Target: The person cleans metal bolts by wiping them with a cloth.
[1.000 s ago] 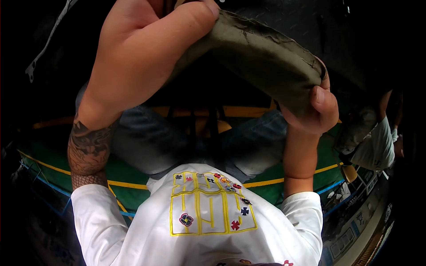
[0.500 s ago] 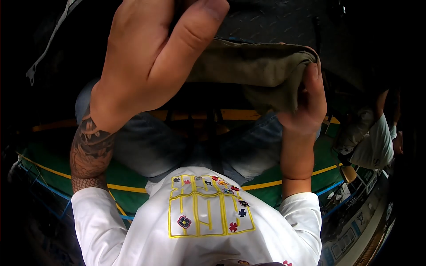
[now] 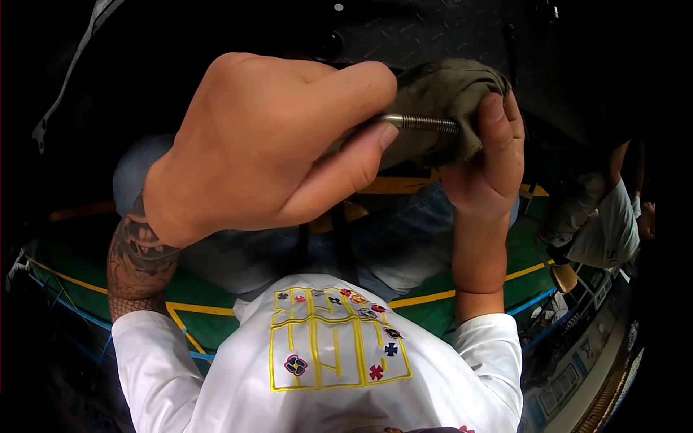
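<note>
My left hand [image 3: 281, 137] is closed, with a threaded metal bolt [image 3: 426, 124] pinched between thumb and index finger. The bolt's threaded end points right, towards the cloth; its other end is hidden inside my fist. An olive-green cloth [image 3: 440, 90] hangs behind the bolt and runs to the right. My right hand [image 3: 491, 155] is closed on the cloth's right end, thumb at the front and fingers behind. The bolt's tip is right by a fold of the cloth; I cannot tell whether they touch.
Dark diamond-plate metal [image 3: 404, 32] lies beyond my hands. Below are my legs in jeans [image 3: 253, 252] and a green floor [image 3: 216, 321] with yellow lines. Another person in light clothes [image 3: 606, 224] is at the right. A thin metal strip [image 3: 72, 65] shows at the upper left.
My left hand has come down and turned to the right, and the bolt now shows in its pinch. The cloth is bunched closer to my right hand, which has shifted little.
</note>
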`<state>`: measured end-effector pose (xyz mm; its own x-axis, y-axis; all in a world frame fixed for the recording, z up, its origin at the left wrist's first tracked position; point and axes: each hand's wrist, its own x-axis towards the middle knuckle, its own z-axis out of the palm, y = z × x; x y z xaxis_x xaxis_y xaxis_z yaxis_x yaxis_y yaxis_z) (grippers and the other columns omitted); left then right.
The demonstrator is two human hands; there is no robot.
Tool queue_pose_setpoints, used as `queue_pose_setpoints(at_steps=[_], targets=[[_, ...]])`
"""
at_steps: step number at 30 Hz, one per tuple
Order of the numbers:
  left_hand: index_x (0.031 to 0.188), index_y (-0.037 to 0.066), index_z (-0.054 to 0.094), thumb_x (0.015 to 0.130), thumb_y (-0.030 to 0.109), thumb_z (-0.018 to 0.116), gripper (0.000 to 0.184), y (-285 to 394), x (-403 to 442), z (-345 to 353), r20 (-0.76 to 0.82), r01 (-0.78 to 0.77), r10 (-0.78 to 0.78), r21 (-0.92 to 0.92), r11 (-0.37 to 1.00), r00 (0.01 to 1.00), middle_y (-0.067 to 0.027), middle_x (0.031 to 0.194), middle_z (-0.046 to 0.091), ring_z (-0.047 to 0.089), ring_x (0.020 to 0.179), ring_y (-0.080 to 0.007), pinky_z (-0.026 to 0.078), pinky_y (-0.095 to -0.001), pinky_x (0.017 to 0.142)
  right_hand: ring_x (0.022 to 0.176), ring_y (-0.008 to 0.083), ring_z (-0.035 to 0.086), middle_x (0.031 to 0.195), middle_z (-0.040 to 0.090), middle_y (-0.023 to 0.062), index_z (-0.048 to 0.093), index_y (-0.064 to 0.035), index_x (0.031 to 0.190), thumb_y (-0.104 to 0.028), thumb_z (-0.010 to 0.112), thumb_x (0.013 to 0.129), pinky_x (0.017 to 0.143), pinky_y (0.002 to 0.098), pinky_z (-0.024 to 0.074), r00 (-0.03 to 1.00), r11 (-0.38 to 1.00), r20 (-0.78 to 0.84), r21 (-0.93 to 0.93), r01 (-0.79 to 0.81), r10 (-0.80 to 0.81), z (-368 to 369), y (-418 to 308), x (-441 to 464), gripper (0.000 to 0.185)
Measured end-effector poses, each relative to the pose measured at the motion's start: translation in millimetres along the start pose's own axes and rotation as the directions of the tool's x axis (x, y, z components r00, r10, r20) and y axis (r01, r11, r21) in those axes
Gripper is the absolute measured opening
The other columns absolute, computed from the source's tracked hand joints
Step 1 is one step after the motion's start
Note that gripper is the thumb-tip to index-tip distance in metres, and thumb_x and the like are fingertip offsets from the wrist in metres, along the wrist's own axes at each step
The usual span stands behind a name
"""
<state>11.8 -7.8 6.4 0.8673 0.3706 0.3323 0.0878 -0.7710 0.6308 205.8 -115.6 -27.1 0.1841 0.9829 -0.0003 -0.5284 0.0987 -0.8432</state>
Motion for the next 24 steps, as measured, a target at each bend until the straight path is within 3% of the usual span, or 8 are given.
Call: queue_pose_setpoints(at_steps=[5, 11, 14, 16, 20, 24], targets=[[0.078, 0.001, 0.057, 0.073, 0.004, 0.064, 0.009, 0.9, 1.3, -0.7, -0.021, -0.019, 0.019, -0.001, 1.0, 1.0, -0.0058, 0.055, 0.047, 0.048, 0.045, -0.0225, 0.037, -0.0316, 0.044, 0.087, 0.0144, 0.063, 0.097, 0.065, 0.0114, 0.057, 0.0048, 0.11, -0.01, 0.056, 0.09, 0.081, 0.0264, 0.05, 0.992, 0.992, 0.099, -0.089, 0.093, -0.084, -3.6, 1.0, 2.1, 0.025], [0.077, -0.001, 0.058, 0.066, 0.003, 0.066, 0.013, 0.9, 4.2, -3.3, -0.031, -0.056, 0.056, 0.006, 0.998, 0.998, -0.0079, 0.058, 0.052, 0.05, 0.046, -0.0234, 0.038, -0.0311, 0.044, 0.085, 0.0133, 0.062, 0.096, 0.064, 0.0099, 0.056, 0.0042, 0.107, -0.006, 0.056, 0.085, 0.079, 0.0245, 0.0488, 0.992, 0.996, 0.116, -0.066, 0.06, -0.052, 0.1, -5.7, 0.1, 0.024], [0.076, -0.001, 0.058, 0.065, 0.003, 0.066, 0.014, 1.1, 6.4, -5.9, -0.017, -0.064, 0.064, 0.022, 0.998, 0.998, -0.0082, 0.059, 0.052, 0.05, 0.046, -0.0236, 0.039, -0.0311, 0.044, 0.101, 0.0243, 0.059, 0.112, 0.057, 0.0169, 0.04, 0.003, 0.126, -0.006, 0.054, 0.083, 0.091, 0.0345, 0.0459, 0.967, 0.995, 0.251, -0.077, 0.071, -0.05, -11.8, -6.9, -0.7, 0.046], [0.075, 0.0, 0.059, 0.064, 0.003, 0.067, 0.014, 1.4, 5.9, -5.6, -0.017, -0.063, 0.063, 0.02, 0.998, 0.998, -0.0078, 0.058, 0.052, 0.05, 0.046, -0.0233, 0.038, -0.0311, 0.044, 0.108, 0.0297, 0.058, 0.12, 0.054, 0.0205, 0.031, 0.0024, 0.137, -0.007, 0.054, 0.081, 0.096, 0.0395, 0.0449, 0.971, 0.988, 0.237, -0.156, 0.005, 0.032, -11.9, -9.4, -3.6, 0.061], [0.075, 0.0, 0.06, 0.062, 0.004, 0.067, 0.015, 4.8, 5.4, -7.0, -0.029, -0.054, 0.055, 0.03, 0.998, 0.998, -0.0073, 0.057, 0.051, 0.049, 0.046, -0.0225, 0.037, -0.0305, 0.044, 0.108, 0.0285, 0.058, 0.12, 0.054, 0.0198, 0.027, 0.0017, 0.14, -0.007, 0.056, 0.078, 0.094, 0.0388, 0.0461, 0.98, 0.942, 0.044, -0.287, -0.176, 0.196, 3.8, -20.4, -13.2, 0.069], [0.075, 0.001, 0.061, 0.061, 0.004, 0.069, 0.017, 4.6, 5.6, -6.9, -0.055, -0.063, 0.065, 0.042, 0.997, 0.996, -0.0068, 0.057, 0.052, 0.049, 0.046, -0.0213, 0.037, -0.0295, 0.043, 0.089, 0.0132, 0.057, 0.099, 0.059, 0.0087, 0.045, -0.0002, 0.111, -0.006, 0.062, 0.078, 0.081, 0.0258, 0.0455, 0.997, 0.992, 0.069, -0.12, -0.035, 0.044, 10.8, -10.0, -11.0, 0.038]])
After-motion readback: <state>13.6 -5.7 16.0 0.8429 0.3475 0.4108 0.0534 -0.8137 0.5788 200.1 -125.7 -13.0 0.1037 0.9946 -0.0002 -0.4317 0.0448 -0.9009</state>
